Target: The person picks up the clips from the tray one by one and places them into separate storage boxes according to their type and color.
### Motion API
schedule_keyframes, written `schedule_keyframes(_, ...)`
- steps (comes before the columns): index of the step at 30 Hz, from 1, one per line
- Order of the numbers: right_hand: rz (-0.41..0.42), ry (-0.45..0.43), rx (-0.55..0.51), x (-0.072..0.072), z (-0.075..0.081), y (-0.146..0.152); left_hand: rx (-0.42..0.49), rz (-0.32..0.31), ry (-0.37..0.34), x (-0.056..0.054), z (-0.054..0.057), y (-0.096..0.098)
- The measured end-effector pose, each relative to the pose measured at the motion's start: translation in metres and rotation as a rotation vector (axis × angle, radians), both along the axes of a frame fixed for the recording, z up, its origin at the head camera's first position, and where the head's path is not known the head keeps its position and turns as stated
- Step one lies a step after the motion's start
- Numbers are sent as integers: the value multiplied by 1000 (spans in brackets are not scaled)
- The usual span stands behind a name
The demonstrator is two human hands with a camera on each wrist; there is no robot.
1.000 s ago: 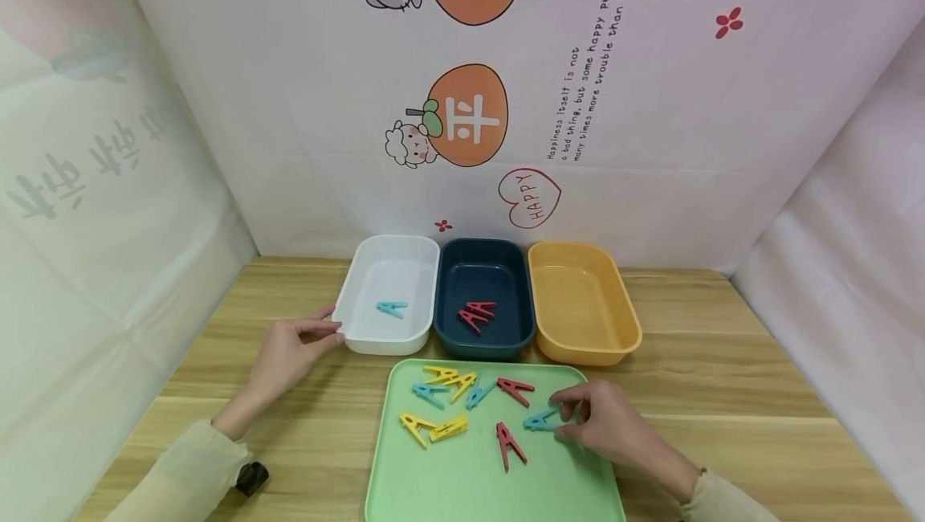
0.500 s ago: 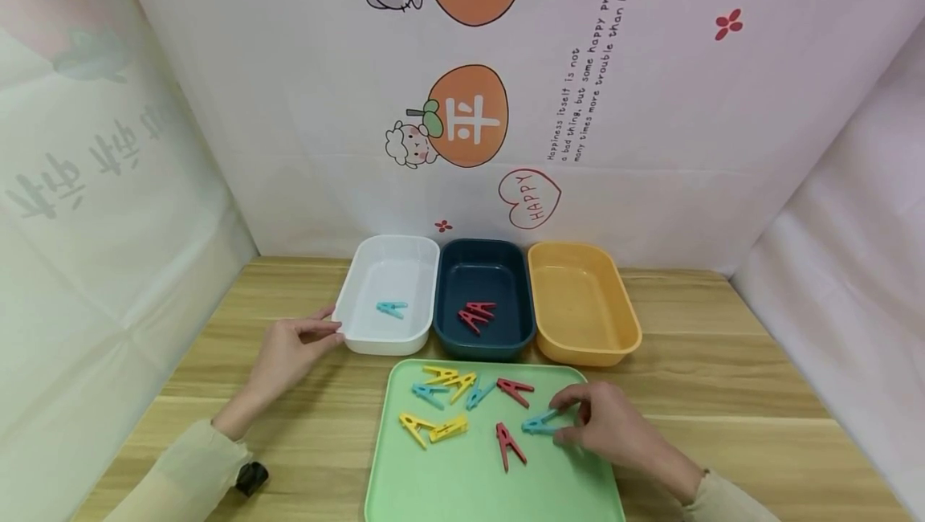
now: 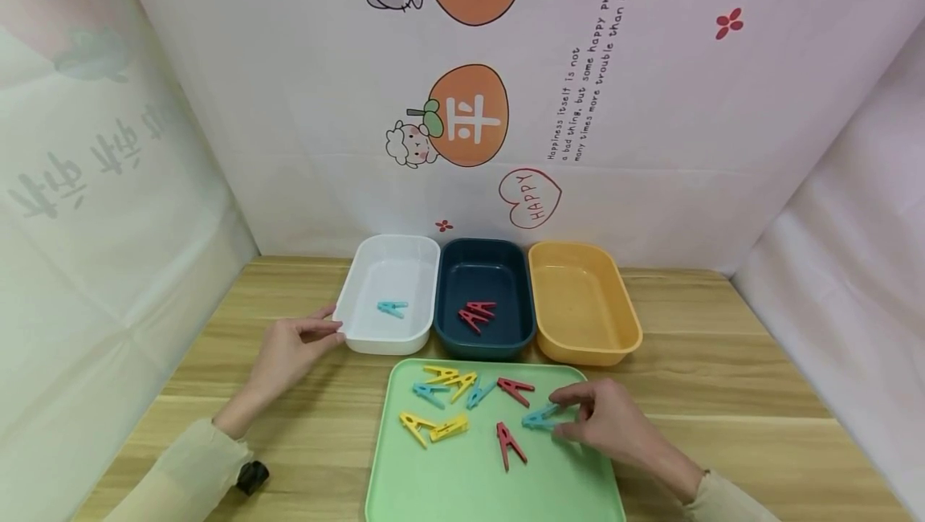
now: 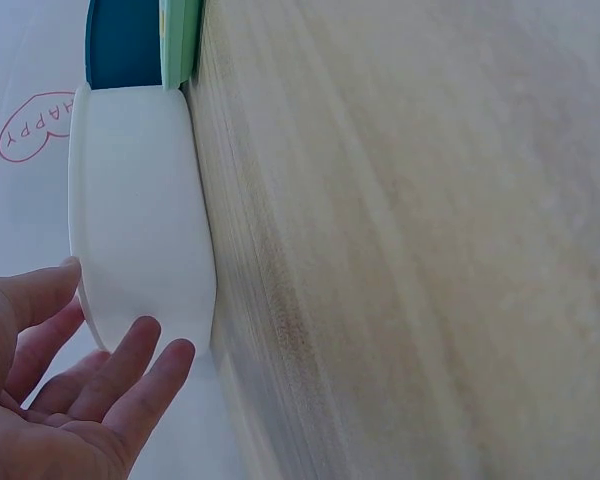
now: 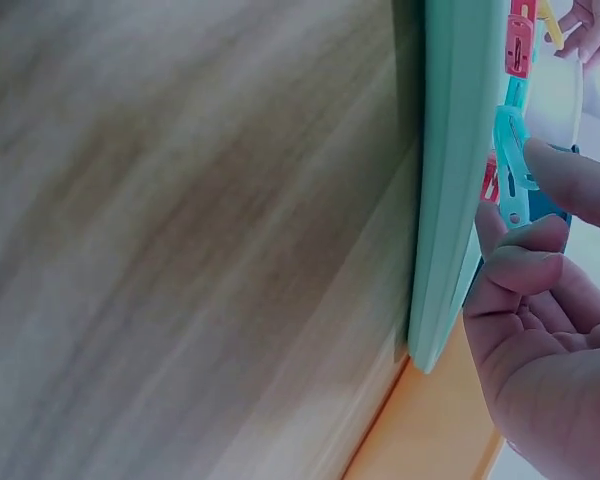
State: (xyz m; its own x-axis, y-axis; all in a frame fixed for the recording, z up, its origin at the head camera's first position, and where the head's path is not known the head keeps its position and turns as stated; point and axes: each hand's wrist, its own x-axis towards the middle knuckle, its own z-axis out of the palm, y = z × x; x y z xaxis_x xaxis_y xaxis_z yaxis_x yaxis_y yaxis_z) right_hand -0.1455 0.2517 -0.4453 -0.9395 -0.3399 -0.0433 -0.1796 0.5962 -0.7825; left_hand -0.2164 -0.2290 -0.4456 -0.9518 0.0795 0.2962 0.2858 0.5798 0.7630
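My right hand [image 3: 607, 422] pinches a blue clothespin [image 3: 536, 418] by its spread legs, thumb on one and a finger on the other, over the right side of a green tray [image 3: 448, 490]. In the right wrist view the blue clothespin [image 5: 508, 150] stands between thumb and fingertips. A red clothespin [image 3: 510, 446] and another red clothespin [image 3: 515, 391] lie close by. Several yellow and blue clothespins cover the tray's upper left. My left hand [image 3: 292, 353] touches the outer left side of a white bin [image 3: 383, 345] with its fingertips, fingers loosely extended.
Inside the white bin lies one blue clothespin [image 3: 393, 309]. Beside it stand a dark blue bin [image 3: 484, 349] with two red clothespins [image 3: 477, 315] and a yellow bin [image 3: 585, 357]. A printed cloth [image 3: 311, 144] hangs behind. A small black object [image 3: 251, 478] is by the left sleeve.
The blue clothespin at my right hand has shifted slightly and its legs have turned a little upward. My left hand has stayed at the white bin.
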Motion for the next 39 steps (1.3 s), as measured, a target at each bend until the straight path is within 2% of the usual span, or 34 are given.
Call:
schedule_keyframes(5,5,-4,-10,-2,-3,2,9,-1,2,0,0,0)
schedule_keyframes(11,-4,-24,-94,-2,-5,5,6,4,-1,0,0,0)
schedule_keyframes(19,-73,-45,-204,1,-3,5,4,5,-4,0,-1,0)
schedule_keyframes(24,-103,-65,-220,2,2,6,4,5,-5,0,-2,0)
schedule_keyframes(39,-115,-32,-273,1,11,10,15,-4,-4,-1,-2,-1)
